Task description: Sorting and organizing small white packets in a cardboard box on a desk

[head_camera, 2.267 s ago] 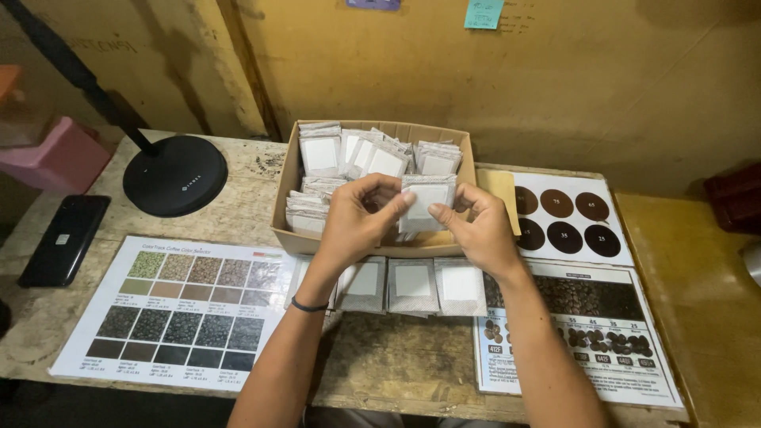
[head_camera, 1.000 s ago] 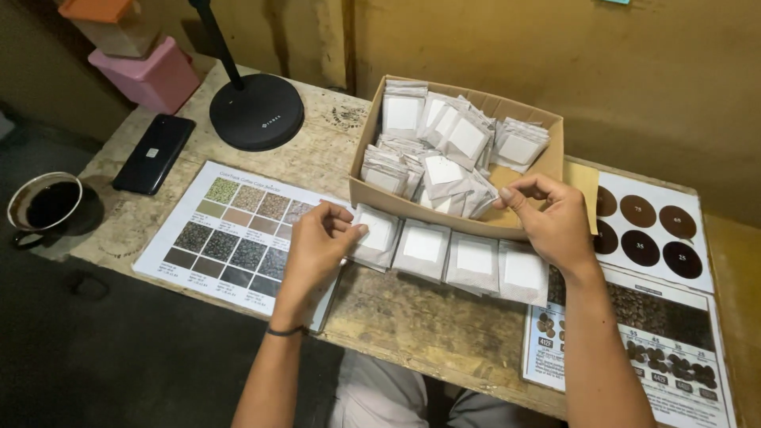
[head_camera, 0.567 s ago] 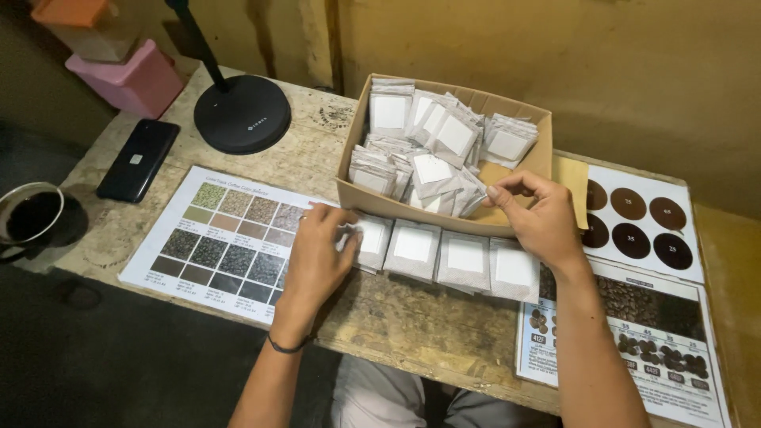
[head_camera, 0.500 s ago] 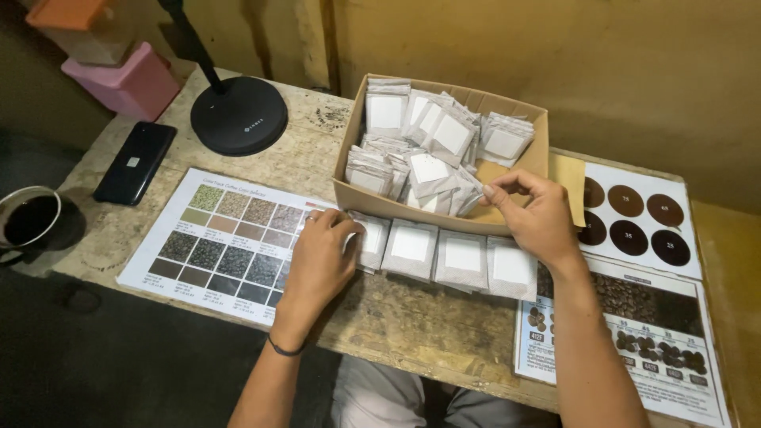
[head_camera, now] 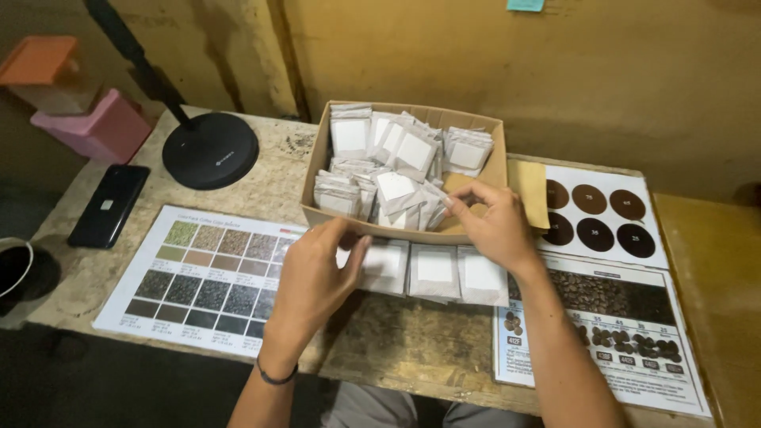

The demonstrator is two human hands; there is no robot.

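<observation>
So there's a row of small silver packets [head_camera: 434, 269] with white blank labels, lying flat side by side on the table just in front of the cardboard box [head_camera: 317, 190]. The leftmost one is partly hidden. Inside that open brown box is a jumbled pile of loose packets [head_camera: 396, 170], same kind, some standing on edge, some leaning on each other.
</observation>
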